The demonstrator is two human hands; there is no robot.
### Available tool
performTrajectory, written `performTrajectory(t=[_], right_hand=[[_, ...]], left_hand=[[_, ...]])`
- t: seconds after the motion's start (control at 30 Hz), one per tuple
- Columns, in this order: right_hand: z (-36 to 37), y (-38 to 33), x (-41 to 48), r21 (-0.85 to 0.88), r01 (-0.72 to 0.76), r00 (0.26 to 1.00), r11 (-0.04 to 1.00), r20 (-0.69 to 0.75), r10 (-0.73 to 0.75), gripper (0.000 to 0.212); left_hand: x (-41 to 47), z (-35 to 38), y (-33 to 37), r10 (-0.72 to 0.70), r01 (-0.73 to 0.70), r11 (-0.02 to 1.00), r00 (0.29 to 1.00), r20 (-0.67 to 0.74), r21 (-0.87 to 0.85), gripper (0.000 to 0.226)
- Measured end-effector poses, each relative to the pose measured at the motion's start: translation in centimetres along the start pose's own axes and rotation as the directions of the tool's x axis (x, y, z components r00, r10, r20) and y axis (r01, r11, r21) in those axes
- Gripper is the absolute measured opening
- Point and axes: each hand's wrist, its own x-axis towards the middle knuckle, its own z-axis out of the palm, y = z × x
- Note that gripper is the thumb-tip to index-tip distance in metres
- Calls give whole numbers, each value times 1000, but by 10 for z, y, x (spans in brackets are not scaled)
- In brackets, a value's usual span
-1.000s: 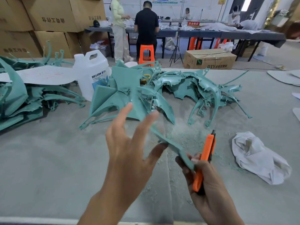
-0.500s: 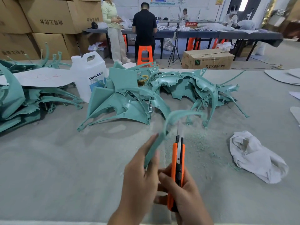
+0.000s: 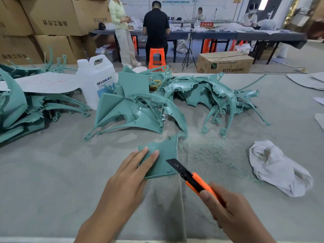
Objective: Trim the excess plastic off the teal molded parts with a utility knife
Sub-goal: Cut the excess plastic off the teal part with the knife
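I've got my left hand flat-fingered, pinning the teal part at lower centre, right hand wrapped round the knife, so I'd shave its edge shallow, away from my fingertips.

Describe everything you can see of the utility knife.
The utility knife has a slim orange plastic body with a black inner track. Its long, dark snap-off blade is extended well out. It is held at a slant, with the blade tip pointing up and to the left. The right hand grips the rear of the body, thumb lying along its top. The blade crosses the lower right corner of the flat teal part; whether the edge is cutting into it cannot be told.
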Motion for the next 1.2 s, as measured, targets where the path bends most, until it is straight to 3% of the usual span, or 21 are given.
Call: performTrajectory(t=[0.13, 0.23, 0.37, 0.5, 0.63, 0.7, 0.77, 0.87, 0.93, 1.07, 1.2], right_hand=[[-10, -1, 9, -124, 59, 998, 991, 13, -58, 47], [-18, -2, 23, -160, 75, 992, 984, -92, -91, 43], [-27, 2, 53, -184, 73, 986, 980, -135, -99, 46], [-32, 20, 80, -189, -52, 968, 981, -252, 3, 58], [-32, 41, 92, -381, -224, 972, 897, -160, 175, 63], [-26, 48, 93, -291, -299, 953, 909, -145, 267, 62], [-19, 50, 91, -70, -327, 938, 942, -148, 314, 55], [-14, 44, 82, 243, -292, 931, 925, -148, 333, 44], [-16, 35, 75, 350, -238, 938, 906, -159, 308, 40], [-24, 8, 62, 402, -100, 951, 910, -229, 206, 39], [-35, -20, 53, 327, 11, 971, 945, -230, 68, 46]], left_hand=[[-1, -8, -4, 113, -110, 992, 992, -53, 69, 66], [-6, -18, -2, 194, -191, 980, 980, -52, 56, 49], [-12, -31, 5, 272, -266, 961, 957, -98, 70, 54], [-14, -51, 10, 290, -283, 957, 932, -220, 63, 59], [-18, -56, 17, 289, -289, 957, 927, -238, 35, 63], [-16, -57, 15, 288, -289, 957, 919, -268, 37, 60], [-15, -55, 13, 288, -286, 957, 915, -283, 51, 59], [-16, -52, 9, 276, -268, 961, 917, -290, 65, 56], [-17, -50, 6, 265, -257, 964, 919, -291, 66, 55], [-20, -49, 2, 250, -241, 968, 924, -290, 67, 55], [-21, -44, 2, 274, -246, 960, 927, -255, 137, 63]])
